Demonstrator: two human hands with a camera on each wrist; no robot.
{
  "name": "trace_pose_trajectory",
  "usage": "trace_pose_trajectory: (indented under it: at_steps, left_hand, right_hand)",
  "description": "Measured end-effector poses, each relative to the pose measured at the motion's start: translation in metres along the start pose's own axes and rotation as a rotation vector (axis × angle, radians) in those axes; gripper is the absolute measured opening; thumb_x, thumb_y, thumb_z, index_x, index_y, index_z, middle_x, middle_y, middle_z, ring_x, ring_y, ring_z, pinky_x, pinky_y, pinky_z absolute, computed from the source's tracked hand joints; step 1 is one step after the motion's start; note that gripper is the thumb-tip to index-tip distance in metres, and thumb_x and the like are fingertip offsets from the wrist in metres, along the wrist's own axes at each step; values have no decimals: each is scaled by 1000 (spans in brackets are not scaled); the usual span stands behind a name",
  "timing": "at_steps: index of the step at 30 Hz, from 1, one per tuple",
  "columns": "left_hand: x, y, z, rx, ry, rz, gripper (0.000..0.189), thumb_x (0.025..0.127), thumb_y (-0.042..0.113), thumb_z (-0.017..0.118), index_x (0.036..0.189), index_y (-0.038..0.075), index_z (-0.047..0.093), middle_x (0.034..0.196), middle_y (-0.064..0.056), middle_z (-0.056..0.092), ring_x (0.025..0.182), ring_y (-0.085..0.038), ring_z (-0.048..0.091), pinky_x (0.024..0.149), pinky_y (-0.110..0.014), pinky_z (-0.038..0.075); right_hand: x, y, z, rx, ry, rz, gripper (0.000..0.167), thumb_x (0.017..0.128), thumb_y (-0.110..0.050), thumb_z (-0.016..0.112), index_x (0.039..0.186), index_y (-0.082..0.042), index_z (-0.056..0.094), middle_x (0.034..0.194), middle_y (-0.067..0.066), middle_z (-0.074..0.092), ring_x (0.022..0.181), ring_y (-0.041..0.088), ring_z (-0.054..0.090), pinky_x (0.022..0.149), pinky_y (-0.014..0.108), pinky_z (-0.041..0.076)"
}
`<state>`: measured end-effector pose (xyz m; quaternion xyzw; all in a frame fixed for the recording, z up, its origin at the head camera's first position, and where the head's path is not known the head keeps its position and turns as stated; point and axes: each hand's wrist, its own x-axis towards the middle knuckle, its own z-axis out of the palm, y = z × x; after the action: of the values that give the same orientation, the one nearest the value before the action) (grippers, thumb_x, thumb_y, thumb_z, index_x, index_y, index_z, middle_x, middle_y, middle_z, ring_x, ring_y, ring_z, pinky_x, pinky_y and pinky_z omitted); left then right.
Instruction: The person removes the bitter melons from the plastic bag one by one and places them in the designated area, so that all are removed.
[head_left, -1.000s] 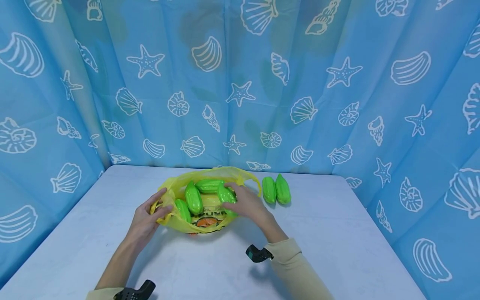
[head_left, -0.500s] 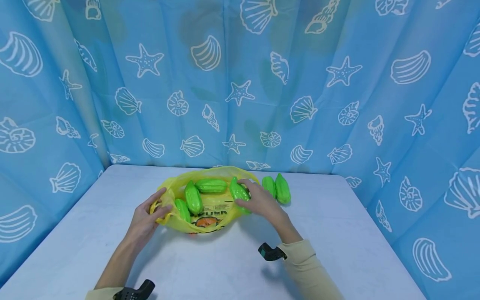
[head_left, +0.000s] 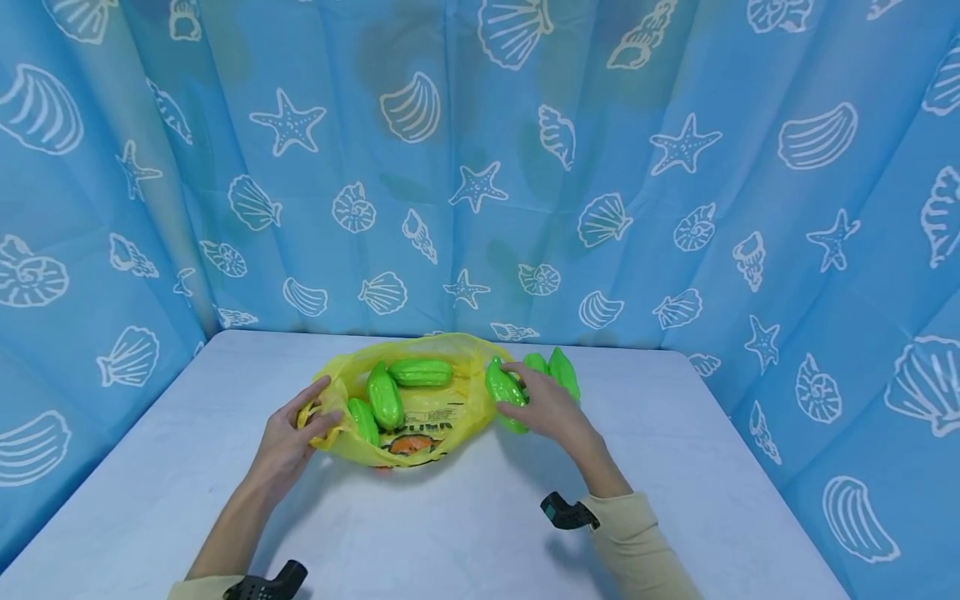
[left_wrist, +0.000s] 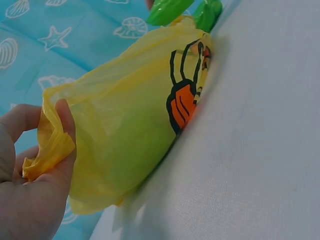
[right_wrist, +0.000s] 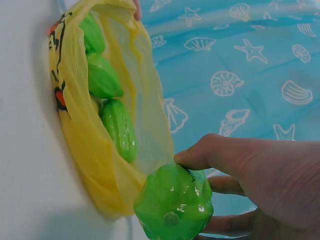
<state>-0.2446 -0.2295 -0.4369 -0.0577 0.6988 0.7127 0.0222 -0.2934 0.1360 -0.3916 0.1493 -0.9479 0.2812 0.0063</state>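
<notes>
A yellow plastic bag (head_left: 474,408) with dark and orange print lies on the table, its mouth held wide. My left hand (head_left: 283,442) grips the left rim of the bag, the film bunched between thumb and fingers (left_wrist: 65,122). Inside are three glossy green ribbed vegetables, among them an upright one (head_left: 385,396) and one lying across the back (head_left: 422,372). Just past the bag's right rim, my right hand (head_left: 551,408) holds another green ribbed vegetable (head_left: 504,385) between thumb and fingers. Its rounded end (right_wrist: 172,197) faces the right wrist camera.
Two more green ribbed vegetables stand side by side behind the right hand, one (head_left: 536,362) partly hidden, the other (head_left: 564,372) nearer the table's right. The white table (head_left: 420,533) ends at a blue shell-patterned curtain (head_left: 450,208).
My right hand has carried one green vegetable from inside the bag rightward, out over its right rim. The left hand keeps its hold on the bag, nearly unmoved.
</notes>
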Motion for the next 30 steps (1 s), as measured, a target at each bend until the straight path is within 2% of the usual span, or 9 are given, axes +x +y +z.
trace_pose_trajectory:
  at_steps: [6,13,25,30]
  left_hand:
    - [0,0,0,-6,-3,-4,82,87,33,74,155,28,29,166,2,10,136,-14,29,90,-5,47]
    - [0,0,0,-6,-5,3,81,88,32,74,155,27,28,166,1,10,141,-16,28,90,-5,47]
    - [-1,0,-1,-1,-5,-4,80,87,34,74,154,30,30,165,1,12,137,-15,30,91,-6,47]
    - [-2,0,-2,-14,-25,6,79,88,33,73,154,29,30,166,2,11,135,-14,31,91,-6,47]
  right_hand:
    - [-2,8,-5,1,-9,32,64,89,-33,72,145,-19,46,121,10,64,105,24,59,85,43,53]
    - [-4,17,-12,-9,-1,66,64,88,-35,71,145,-20,46,121,10,63,101,23,58,77,39,53]
    - [-5,40,-24,-14,13,129,65,90,-36,69,147,-20,43,129,16,60,103,26,57,77,38,53]
    - [-6,49,-30,-16,36,140,67,91,-37,68,149,-16,40,128,18,60,106,29,59,82,43,54]
